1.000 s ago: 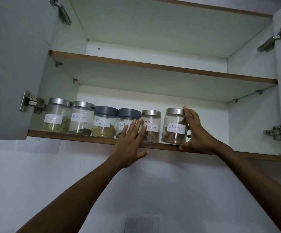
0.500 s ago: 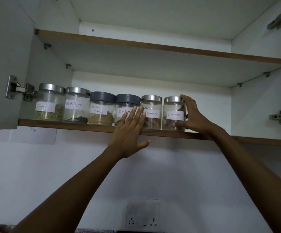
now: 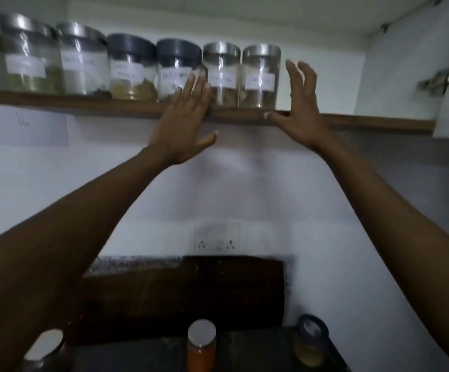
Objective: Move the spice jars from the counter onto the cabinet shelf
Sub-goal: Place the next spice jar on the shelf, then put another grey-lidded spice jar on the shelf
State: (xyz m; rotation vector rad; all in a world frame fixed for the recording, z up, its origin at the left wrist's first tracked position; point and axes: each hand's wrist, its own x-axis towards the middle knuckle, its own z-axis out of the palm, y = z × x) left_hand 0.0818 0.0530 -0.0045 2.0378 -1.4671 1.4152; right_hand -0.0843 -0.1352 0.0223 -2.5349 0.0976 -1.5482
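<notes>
Several labelled glass spice jars stand in a row on the wooden cabinet shelf (image 3: pixel 352 122). The rightmost one, a silver-lidded jar (image 3: pixel 259 76), holds brown pieces. My right hand (image 3: pixel 298 111) hovers just right of it with fingers spread, holding nothing. My left hand (image 3: pixel 188 122) is raised flat in front of the dark-lidded jar (image 3: pixel 176 68) and its silver-lidded neighbour (image 3: pixel 222 73); whether the fingertips touch them I cannot tell. Down on the dark counter stand an orange-filled jar (image 3: pixel 201 345), a dark-lidded jar (image 3: pixel 309 342) and a silver-lidded jar (image 3: pixel 45 350).
A wall socket (image 3: pixel 218 241) sits on the white wall above a dark wooden board (image 3: pixel 180 299) that leans behind the counter. An open cabinet door with a hinge (image 3: pixel 443 81) hangs at the right. Shelf space lies to the right of the jars.
My right hand has let go of the rightmost jar and drawn back to the right, open. The view has tilted down, bringing the counter and its jars into sight.
</notes>
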